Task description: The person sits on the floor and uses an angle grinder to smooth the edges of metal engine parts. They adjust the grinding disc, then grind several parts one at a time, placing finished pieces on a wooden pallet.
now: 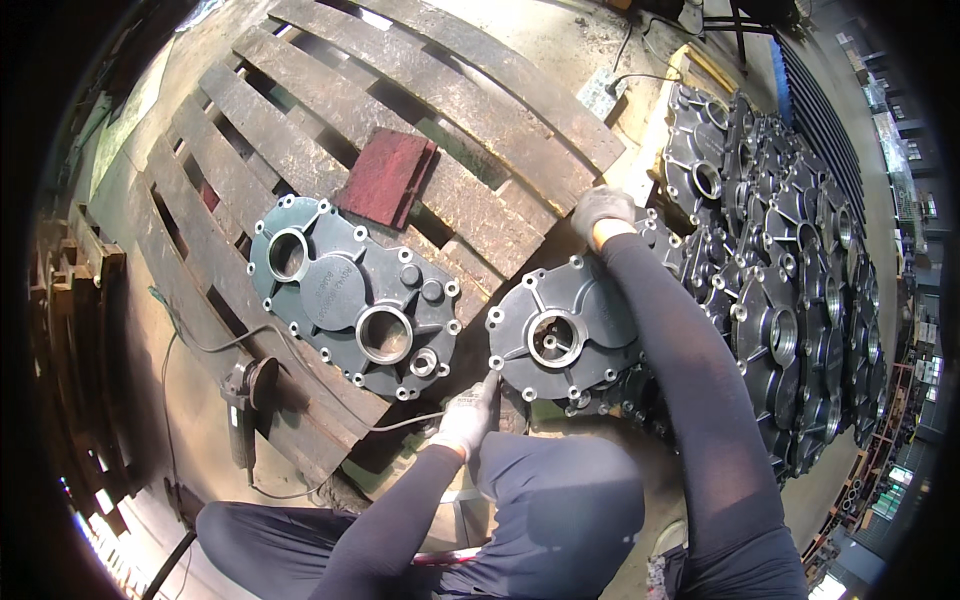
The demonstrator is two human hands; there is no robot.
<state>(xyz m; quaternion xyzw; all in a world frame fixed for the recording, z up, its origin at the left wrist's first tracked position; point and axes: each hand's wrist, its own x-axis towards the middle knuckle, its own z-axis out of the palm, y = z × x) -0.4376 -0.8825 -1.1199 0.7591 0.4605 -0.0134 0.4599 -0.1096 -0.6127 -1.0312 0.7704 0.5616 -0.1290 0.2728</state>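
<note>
I hold a dark grey cast metal housing cover [565, 335], with a round bored hole in its middle and bolt holes round its rim, between both gloved hands. My left hand [468, 415] grips its near lower edge. My right hand [600, 212] grips its far upper edge. The cover is tilted, just right of a wooden pallet [400, 100]. A second, larger housing cover [350, 295] with two bores lies flat on the pallet to the left.
A stack of several similar dark castings [790, 290] fills the right side. A red-brown block [388, 178] lies on the pallet. An angle grinder [245, 400] with its cable rests at the pallet's near left edge. My knees are below.
</note>
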